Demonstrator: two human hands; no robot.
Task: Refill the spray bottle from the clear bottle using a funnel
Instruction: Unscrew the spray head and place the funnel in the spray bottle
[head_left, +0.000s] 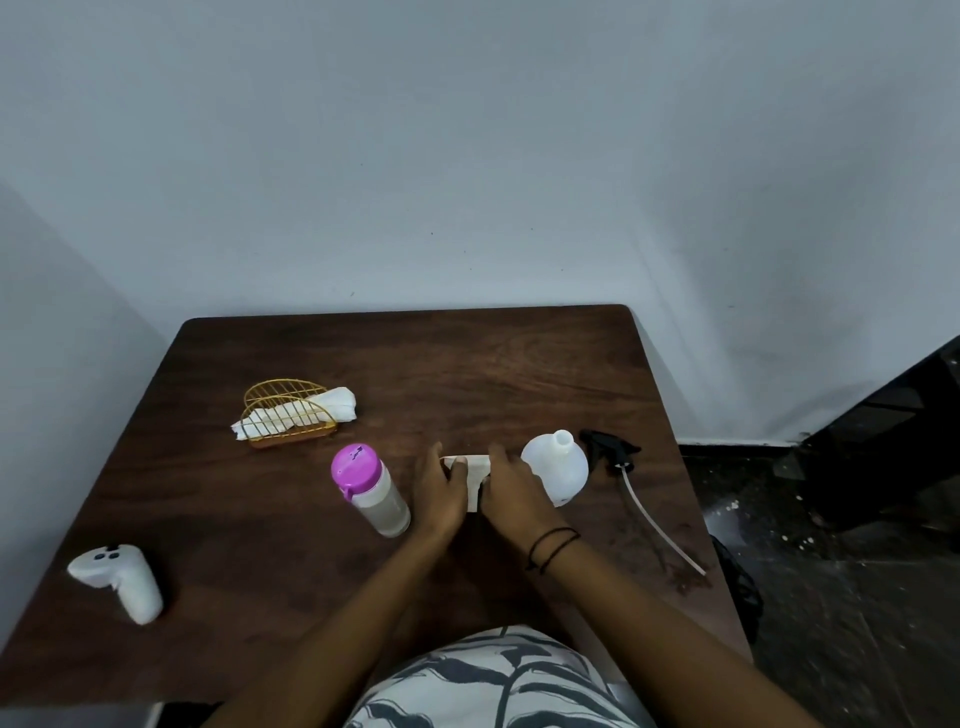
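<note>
A white funnel (471, 468) lies on the dark wooden table (426, 364) between my hands. My left hand (439, 493) grips its left side with the thumb on top, and my right hand (511, 493) closes over its right side. The clear bottle (382, 501) with a pink cap stands just left of my left hand. The white spray bottle (557, 465) stands uncapped right of my right hand. Its black trigger head (610, 449) with a long white tube lies on the table farther right.
A gold wire holder (288, 415) with white napkins stands at the back left. A white controller (122, 579) lies near the front left edge. The table's right edge drops to a dark floor (831, 571).
</note>
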